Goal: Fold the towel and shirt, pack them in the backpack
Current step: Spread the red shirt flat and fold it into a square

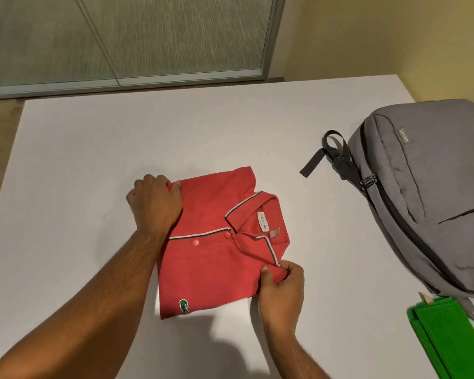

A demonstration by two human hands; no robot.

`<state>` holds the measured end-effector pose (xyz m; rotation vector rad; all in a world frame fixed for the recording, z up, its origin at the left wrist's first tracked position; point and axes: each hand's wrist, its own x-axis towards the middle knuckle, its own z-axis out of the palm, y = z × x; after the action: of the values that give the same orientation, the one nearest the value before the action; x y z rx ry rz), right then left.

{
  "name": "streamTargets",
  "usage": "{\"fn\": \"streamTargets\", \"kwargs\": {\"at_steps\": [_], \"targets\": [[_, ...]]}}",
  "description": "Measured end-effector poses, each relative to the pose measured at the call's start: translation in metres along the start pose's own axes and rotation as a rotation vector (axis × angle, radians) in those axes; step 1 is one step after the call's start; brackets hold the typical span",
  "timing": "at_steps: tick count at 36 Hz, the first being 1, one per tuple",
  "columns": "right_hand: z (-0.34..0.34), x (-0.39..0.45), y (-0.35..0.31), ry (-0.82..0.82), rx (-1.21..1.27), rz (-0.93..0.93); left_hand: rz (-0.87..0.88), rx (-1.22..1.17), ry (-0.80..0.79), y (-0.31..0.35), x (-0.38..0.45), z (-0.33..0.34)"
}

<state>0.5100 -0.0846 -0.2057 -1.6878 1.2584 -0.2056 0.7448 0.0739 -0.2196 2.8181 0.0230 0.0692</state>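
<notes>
A red polo shirt (216, 258), folded into a compact square with its collar to the right, lies in the middle of the white table (93, 149). My left hand (155, 203) grips the shirt's far left corner, fingers curled over the edge. My right hand (281, 291) pinches the near right edge just below the collar tip. A grey backpack (427, 192) lies flat on the right, zipped shut, its handle loop pointing left. A folded green towel (449, 335) lies at the near right, next to the backpack's lower end.
The table's far edge runs along a glass partition (148, 36) and a yellow wall (381, 36). Bare white tabletop stretches to the left of and beyond the shirt. The towel runs out of the frame at the bottom right.
</notes>
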Motion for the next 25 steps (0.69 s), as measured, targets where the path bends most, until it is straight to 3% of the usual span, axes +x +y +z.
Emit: {"fn": "streamTargets", "kwargs": {"at_steps": [7,11,14,18,25], "targets": [[0.001,-0.01,-0.015,0.125,0.064,-0.148,0.056,-0.328,0.08,-0.02,-0.003,-0.008],[0.004,-0.018,-0.024,0.145,0.073,-0.274,0.026,-0.335,0.123,-0.036,0.0,-0.016],[0.011,-0.015,-0.02,0.109,0.03,-0.227,-0.042,-0.237,0.048,-0.052,0.002,-0.014],[0.014,-0.011,-0.012,0.066,-0.03,-0.155,-0.074,-0.276,-0.042,-0.055,0.001,-0.016],[0.016,-0.009,-0.011,0.128,0.02,-0.178,-0.222,-0.53,0.12,-0.052,-0.028,-0.017]]}}
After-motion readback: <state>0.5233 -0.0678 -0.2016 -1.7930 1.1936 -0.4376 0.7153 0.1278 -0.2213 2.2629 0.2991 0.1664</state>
